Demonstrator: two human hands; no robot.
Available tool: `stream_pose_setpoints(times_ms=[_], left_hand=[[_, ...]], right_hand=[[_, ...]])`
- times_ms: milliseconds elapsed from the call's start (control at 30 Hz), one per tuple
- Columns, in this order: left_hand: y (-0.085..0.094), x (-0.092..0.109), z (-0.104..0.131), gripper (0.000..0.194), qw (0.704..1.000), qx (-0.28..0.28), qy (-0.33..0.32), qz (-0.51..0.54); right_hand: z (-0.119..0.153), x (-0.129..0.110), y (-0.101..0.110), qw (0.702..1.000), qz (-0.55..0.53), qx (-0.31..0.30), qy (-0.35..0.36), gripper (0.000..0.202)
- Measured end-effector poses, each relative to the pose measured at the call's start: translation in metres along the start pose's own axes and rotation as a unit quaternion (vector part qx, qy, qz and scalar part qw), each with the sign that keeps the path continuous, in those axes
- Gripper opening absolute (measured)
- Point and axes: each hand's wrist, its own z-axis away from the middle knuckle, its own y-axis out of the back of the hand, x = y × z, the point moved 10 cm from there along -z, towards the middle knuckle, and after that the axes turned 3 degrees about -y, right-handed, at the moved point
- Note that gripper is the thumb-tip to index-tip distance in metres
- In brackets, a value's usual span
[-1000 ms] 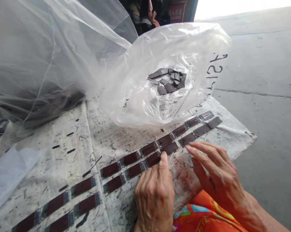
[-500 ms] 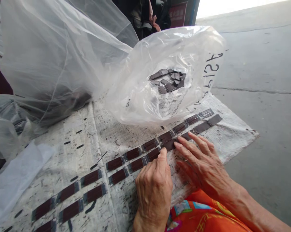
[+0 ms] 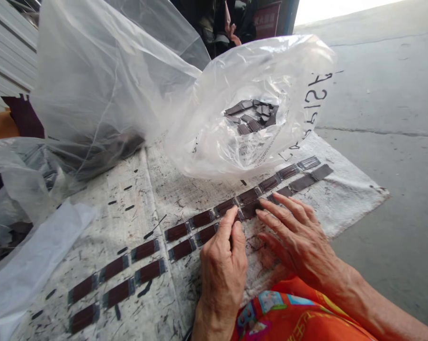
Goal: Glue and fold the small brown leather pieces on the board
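Observation:
Two slanting rows of dark brown rectangular pieces (image 3: 149,271) lie on a stained white cloth (image 3: 136,222). Over the middle of the rows, my left hand (image 3: 225,258) has its index finger stretched out near an upper-row piece; its other fingers are bent, and whatever may be under them is hidden. My right hand (image 3: 297,232) rests with fingers spread on the lower row, its fingertips at a plain dark piece (image 3: 251,210) and the one beside it. Further right, plain grey-brown pieces (image 3: 303,182) continue the lower row.
Behind the rows, an open clear plastic bag (image 3: 207,156) holds several dark pieces (image 3: 253,124). A larger clear bag (image 3: 89,85) stands at the left, with white sheet material (image 3: 40,265) nearer. Grey floor (image 3: 395,213) lies beyond the cloth's right edge.
My left hand's index finger has moved up and left, from the lower row toward the upper row. My right hand has barely moved. The whole view has shifted slightly.

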Motion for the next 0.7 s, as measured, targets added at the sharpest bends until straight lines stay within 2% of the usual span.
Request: stream_pose_setpoints(times_ms=[200,400,600,700], left_hand=[[0.006,-0.005,0.0,0.027,0.999,0.027,0.001,0.02],[0.014,-0.003,0.002,0.027,0.997,0.065,-0.034,0.002],[0.014,0.006,0.003,0.026,0.994,0.075,-0.079,-0.016],[0.013,0.009,0.005,0.026,0.993,0.071,-0.097,-0.017]], right_hand=[[-0.003,-0.009,-0.008,1.0,-0.006,-0.005,0.021,0.03],[0.0,-0.011,-0.01,0.999,0.025,-0.022,0.026,0.034],[0.013,0.024,-0.004,0.996,0.084,-0.021,-0.018,0.061],[0.016,0.036,-0.005,0.995,0.098,-0.027,-0.016,0.063]])
